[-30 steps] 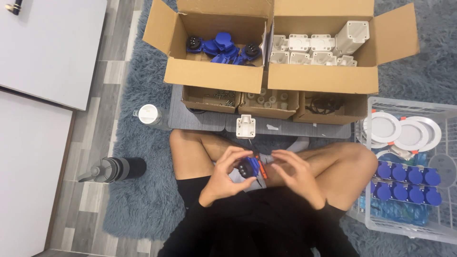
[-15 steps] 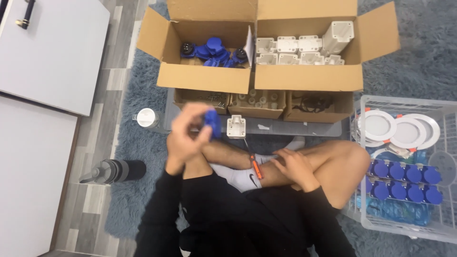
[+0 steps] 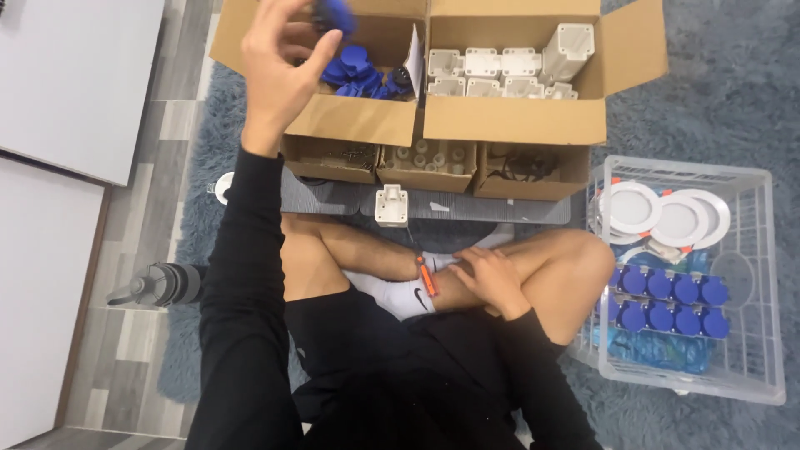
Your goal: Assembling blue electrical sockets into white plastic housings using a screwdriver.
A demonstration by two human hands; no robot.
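The left hand (image 3: 279,71) is raised over the left carton (image 3: 333,117), its fingers (image 3: 321,50) pinched around a blue part (image 3: 336,12) that sits at the very top edge of the view, blurred and partly cut off. Below it, in the same carton, lies a heap of blue parts (image 3: 358,71) of the same colour. This looks like the drop-off step: a part held above the carton where its fellows lie. The right hand (image 3: 492,279) rests on the crossed shin with loosely curled fingers, and whether they grasp anything cannot be told; an orange-handled tool (image 3: 427,277) lies just beside it against the white sock. A small white housing (image 3: 391,204) stands on the grey mat in front of the legs, and more white housings (image 3: 500,75) fill the right carton (image 3: 517,125). To the right, a clear crate (image 3: 762,283) holds white discs and rows of blue caps (image 3: 667,300). As a judgement, the next move calls for bringing the hand low over the heap before the fingers release, so that the part lands inside the carton wall and not on the flap or the rug (image 3: 708,92).
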